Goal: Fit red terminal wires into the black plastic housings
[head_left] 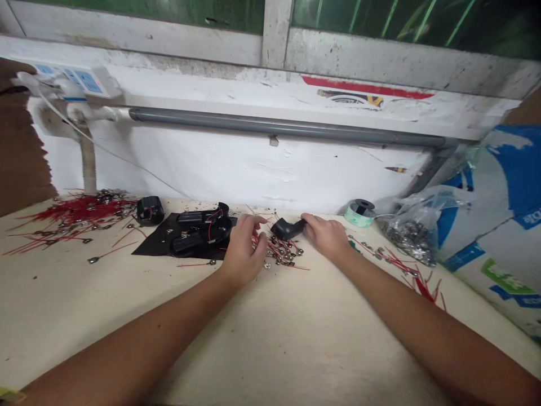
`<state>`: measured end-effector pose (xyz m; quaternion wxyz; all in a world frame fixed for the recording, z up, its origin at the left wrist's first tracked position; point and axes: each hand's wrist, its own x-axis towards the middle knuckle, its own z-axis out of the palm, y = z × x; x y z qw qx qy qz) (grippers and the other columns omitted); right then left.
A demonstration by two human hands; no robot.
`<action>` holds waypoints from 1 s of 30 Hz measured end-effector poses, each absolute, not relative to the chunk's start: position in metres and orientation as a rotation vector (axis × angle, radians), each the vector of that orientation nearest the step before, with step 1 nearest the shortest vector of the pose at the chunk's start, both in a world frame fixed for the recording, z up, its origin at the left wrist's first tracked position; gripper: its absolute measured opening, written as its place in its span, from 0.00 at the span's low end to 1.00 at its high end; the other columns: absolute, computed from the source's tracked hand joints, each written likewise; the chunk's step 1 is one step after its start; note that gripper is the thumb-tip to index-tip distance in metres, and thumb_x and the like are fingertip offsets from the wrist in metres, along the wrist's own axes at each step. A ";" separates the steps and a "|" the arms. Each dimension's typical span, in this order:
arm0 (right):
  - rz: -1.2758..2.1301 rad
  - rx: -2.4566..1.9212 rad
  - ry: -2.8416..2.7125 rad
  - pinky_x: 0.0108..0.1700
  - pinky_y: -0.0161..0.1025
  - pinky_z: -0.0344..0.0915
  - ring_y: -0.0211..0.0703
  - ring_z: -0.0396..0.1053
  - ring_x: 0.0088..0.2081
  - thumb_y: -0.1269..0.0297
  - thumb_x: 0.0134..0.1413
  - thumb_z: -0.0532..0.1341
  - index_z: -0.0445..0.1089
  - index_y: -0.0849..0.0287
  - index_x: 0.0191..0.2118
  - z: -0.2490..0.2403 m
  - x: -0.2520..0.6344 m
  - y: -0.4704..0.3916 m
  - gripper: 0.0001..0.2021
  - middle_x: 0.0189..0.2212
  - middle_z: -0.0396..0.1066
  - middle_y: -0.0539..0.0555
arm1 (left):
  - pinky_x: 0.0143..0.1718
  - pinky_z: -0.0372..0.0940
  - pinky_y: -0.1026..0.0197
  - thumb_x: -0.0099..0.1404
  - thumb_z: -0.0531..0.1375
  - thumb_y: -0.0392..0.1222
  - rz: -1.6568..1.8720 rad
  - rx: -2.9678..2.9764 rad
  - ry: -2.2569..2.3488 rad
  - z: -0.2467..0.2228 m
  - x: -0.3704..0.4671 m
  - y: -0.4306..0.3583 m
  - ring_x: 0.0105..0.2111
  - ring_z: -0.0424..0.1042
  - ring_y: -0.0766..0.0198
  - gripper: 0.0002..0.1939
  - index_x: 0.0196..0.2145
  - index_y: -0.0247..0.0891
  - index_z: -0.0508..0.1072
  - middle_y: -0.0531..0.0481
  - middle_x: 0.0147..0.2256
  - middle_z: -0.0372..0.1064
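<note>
My right hand [324, 234] pinches one end of a curved black plastic part [287, 228], just above the table. Over a small heap of metal contacts with red wires [285, 254], my left hand [245, 248] is held with its fingers apart and nothing visible in them. Beside that hand, black plastic housings [196, 234] with red wires lie on a black sheet [147, 245]. Another black housing [150, 210] stands farther left.
At the far left is a pile of red-wired contacts [87, 208]. A roll of pale green tape [359, 213], a clear bag of metal pieces [408, 234] and more red wires [425, 287] lie on the right. A grey pipe [270, 124] runs along the wall.
</note>
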<state>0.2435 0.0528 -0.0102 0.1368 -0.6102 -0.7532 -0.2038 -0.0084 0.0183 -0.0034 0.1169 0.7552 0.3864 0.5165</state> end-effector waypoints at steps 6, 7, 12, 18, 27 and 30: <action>-0.748 -1.380 -1.948 0.32 0.40 0.56 0.45 0.69 0.23 0.67 0.61 0.55 0.71 0.58 0.45 -0.014 0.251 0.046 0.10 0.22 0.75 0.52 | 0.43 0.62 0.57 0.69 0.51 0.36 1.544 1.906 1.202 -0.006 -0.009 0.026 0.38 0.65 0.61 0.10 0.44 0.37 0.69 0.47 0.37 0.64; -0.734 -1.300 -1.932 0.32 0.40 0.58 0.46 0.69 0.23 0.68 0.60 0.55 0.71 0.59 0.45 -0.014 0.251 0.043 0.11 0.21 0.74 0.52 | 0.43 0.62 0.57 0.69 0.50 0.36 1.533 1.876 1.209 -0.006 -0.010 0.027 0.37 0.65 0.61 0.10 0.44 0.37 0.69 0.47 0.37 0.65; -0.680 -0.986 -1.982 0.32 0.42 0.63 0.48 0.70 0.26 0.71 0.54 0.55 0.71 0.59 0.43 -0.012 0.245 0.033 0.12 0.24 0.74 0.53 | 0.44 0.62 0.56 0.72 0.50 0.46 1.343 1.786 1.080 -0.004 -0.009 0.023 0.40 0.69 0.59 0.14 0.45 0.36 0.71 0.47 0.37 0.70; -0.744 -0.792 -2.074 0.31 0.39 0.58 0.39 0.65 0.21 0.75 0.59 0.54 0.70 0.58 0.36 -0.010 0.222 0.027 0.09 0.21 0.74 0.49 | 0.39 0.66 0.58 0.65 0.60 0.57 1.211 1.529 0.871 0.000 -0.002 0.018 0.37 0.73 0.58 0.24 0.47 0.33 0.72 0.45 0.36 0.75; -0.754 -0.890 -2.232 0.33 0.39 0.54 0.39 0.65 0.23 0.77 0.52 0.55 0.68 0.56 0.32 -0.012 0.214 0.024 0.09 0.20 0.69 0.47 | 0.24 0.62 0.66 0.52 0.72 0.46 1.154 1.193 0.903 -0.002 0.001 0.024 0.23 0.71 0.68 0.23 0.43 0.32 0.75 0.49 0.29 0.76; -0.531 -1.093 -2.187 0.33 0.41 0.57 0.42 0.65 0.27 0.77 0.50 0.55 0.67 0.56 0.42 -0.011 0.216 0.024 0.14 0.33 0.72 0.52 | 0.23 0.62 0.66 0.54 0.71 0.43 1.137 1.273 0.950 0.001 0.001 0.022 0.21 0.70 0.69 0.19 0.42 0.33 0.75 0.51 0.27 0.76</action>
